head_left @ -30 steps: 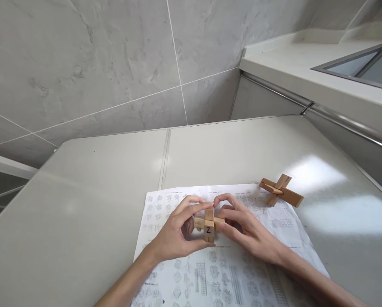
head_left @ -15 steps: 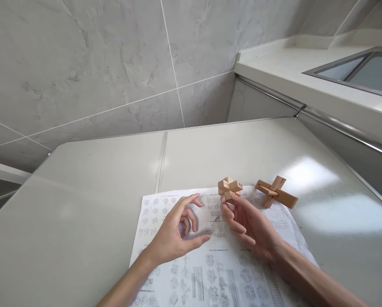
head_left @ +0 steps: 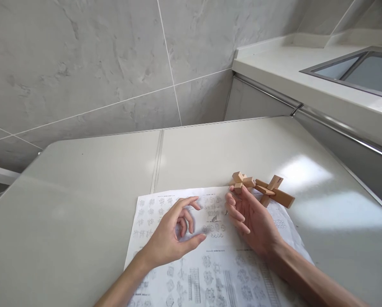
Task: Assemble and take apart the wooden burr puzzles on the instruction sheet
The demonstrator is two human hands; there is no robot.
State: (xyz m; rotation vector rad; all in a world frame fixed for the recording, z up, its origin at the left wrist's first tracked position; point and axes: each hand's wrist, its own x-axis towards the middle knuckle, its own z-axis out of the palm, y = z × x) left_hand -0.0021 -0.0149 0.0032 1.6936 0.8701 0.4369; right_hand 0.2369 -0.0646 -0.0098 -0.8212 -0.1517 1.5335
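Between the thumb and fingertips of my right hand [head_left: 253, 217] is a small light wooden burr puzzle [head_left: 242, 181], close to the far edge of the sheet. Just right of it lies a second wooden puzzle [head_left: 274, 191], darker and cross-shaped, made of interlocked flat pieces. My left hand [head_left: 173, 234] hovers over the paper with fingers curved and apart, holding nothing. Under both hands spreads a white instruction sheet [head_left: 168, 273] printed with rows of small puzzle drawings. My fingers hide part of the light puzzle's underside.
The pale table [head_left: 82, 204] has a seam [head_left: 158, 162] running across it. Behind it rises a grey tiled wall [head_left: 98, 55]. At the right stands a white counter [head_left: 274, 59] with a metal-framed inset [head_left: 357, 68].
My right hand has moved right with the light puzzle, bringing it up beside the darker one and turning it slightly. My left hand keeps its curved pose.
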